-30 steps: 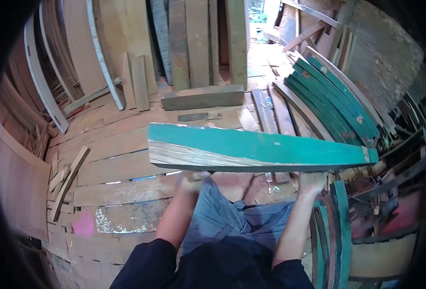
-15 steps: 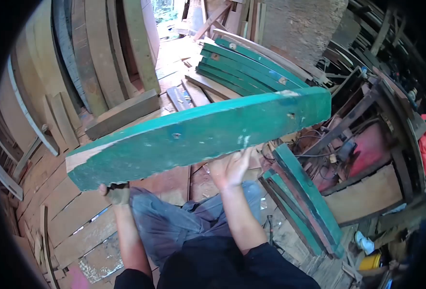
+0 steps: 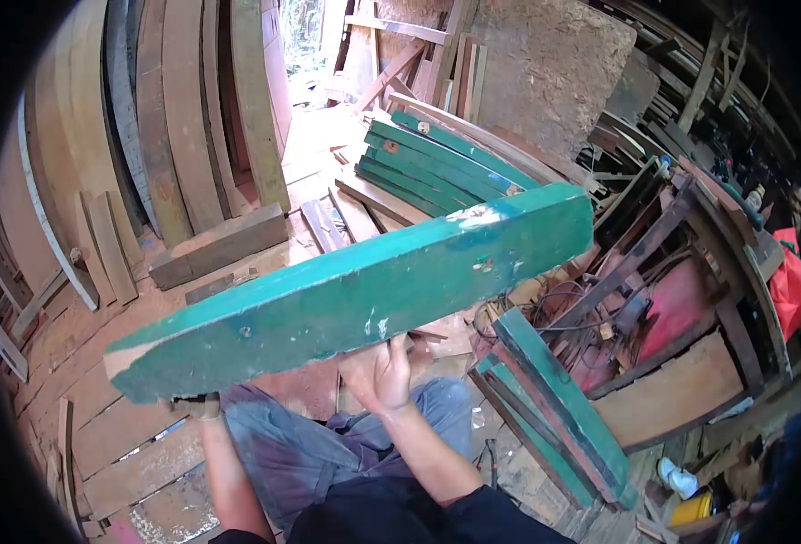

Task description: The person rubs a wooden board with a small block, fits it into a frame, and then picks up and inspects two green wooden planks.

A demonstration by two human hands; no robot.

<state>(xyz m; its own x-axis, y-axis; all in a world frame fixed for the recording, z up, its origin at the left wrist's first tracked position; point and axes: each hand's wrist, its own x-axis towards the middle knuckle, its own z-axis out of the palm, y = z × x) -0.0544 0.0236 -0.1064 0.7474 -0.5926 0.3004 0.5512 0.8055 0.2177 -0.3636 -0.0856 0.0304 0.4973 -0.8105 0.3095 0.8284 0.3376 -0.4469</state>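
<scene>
A long, thick green-painted plank (image 3: pixel 346 304) is held up over my lap, its right end higher than its left. Bare wood shows at its chipped left corner, and the paint has worn off a patch on the top edge. My left hand (image 3: pixel 203 408) grips the bottom edge near the left end; most of its fingers are hidden by the board. Beneath the middle, my right hand (image 3: pixel 381 374) holds the lower edge with its thumb on the near side and the other fingers largely out of sight.
Stacked green planks (image 3: pixel 428 168) lie ahead, and more green boards (image 3: pixel 564 399) rest on the floor at right. A squared timber (image 3: pixel 219 247) sits by the tall boards (image 3: pixel 183 118) leaning at left. Cables and scrap wood clutter the right beside a framed panel (image 3: pixel 681 390).
The plank, with both hands on it, has shifted left in view and its left end sits lower. The view has tipped slightly upward, showing more of the back wall.
</scene>
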